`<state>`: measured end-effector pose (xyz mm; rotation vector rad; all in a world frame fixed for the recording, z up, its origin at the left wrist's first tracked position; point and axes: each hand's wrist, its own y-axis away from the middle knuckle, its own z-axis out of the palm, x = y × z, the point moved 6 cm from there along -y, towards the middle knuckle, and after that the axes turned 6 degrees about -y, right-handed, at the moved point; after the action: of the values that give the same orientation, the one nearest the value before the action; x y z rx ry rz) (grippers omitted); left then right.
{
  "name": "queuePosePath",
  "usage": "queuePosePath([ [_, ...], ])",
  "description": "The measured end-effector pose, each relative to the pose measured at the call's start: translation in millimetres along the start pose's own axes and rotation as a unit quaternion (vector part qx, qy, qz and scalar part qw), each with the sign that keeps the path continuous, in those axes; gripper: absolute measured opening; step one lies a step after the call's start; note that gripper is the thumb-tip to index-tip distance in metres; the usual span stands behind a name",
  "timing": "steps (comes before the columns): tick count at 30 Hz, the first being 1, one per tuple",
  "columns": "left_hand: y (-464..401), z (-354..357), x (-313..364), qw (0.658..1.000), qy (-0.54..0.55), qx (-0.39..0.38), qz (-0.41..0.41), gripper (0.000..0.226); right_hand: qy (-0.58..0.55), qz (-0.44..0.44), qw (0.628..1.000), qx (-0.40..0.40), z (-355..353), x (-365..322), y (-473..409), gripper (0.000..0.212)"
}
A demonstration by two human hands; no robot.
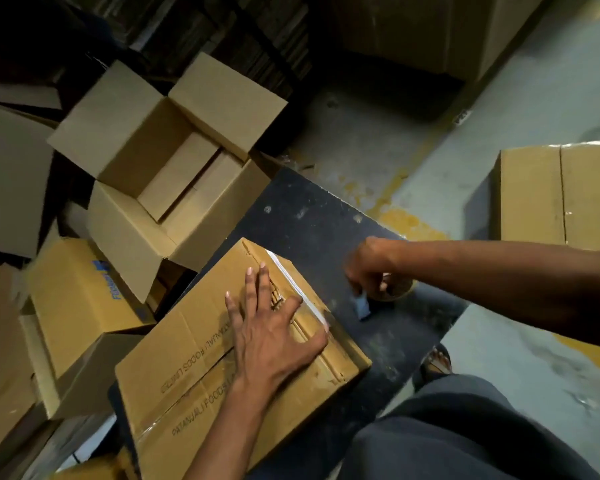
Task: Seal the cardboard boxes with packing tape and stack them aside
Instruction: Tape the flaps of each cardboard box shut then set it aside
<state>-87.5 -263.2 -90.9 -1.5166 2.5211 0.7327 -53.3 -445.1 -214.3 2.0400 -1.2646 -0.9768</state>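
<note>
A printed cardboard box (194,368) lies on a dark low table (312,220), its top flaps closed with the seam running away from me. My left hand (271,327) presses flat on the flaps beside the seam, fingers spread and straight. To the right of the box, my right hand (371,268) reaches down to the table and grips a roll of brown packing tape (397,289). A small blue-grey piece (361,306) lies on the table just below that hand.
An open empty box (174,168) stands behind the table at the left, among several other boxes (80,306). A sealed box (565,195) sits on the grey floor at the right. Large cartons (430,32) stand at the back. My knee (465,431) is at the bottom right.
</note>
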Motion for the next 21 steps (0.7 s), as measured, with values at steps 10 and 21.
queuePosePath([
  [10, -30, -3, 4, 0.996, 0.07, 0.018, 0.048, 0.082, -0.191, 0.004, 0.973, 0.127, -9, 56, -24, 0.046],
  [21, -33, 29, -37, 0.946, 0.265, 0.146, -0.117, 0.063, -0.571, -0.085, 0.683, 0.447, -49, -42, 3, 0.067],
])
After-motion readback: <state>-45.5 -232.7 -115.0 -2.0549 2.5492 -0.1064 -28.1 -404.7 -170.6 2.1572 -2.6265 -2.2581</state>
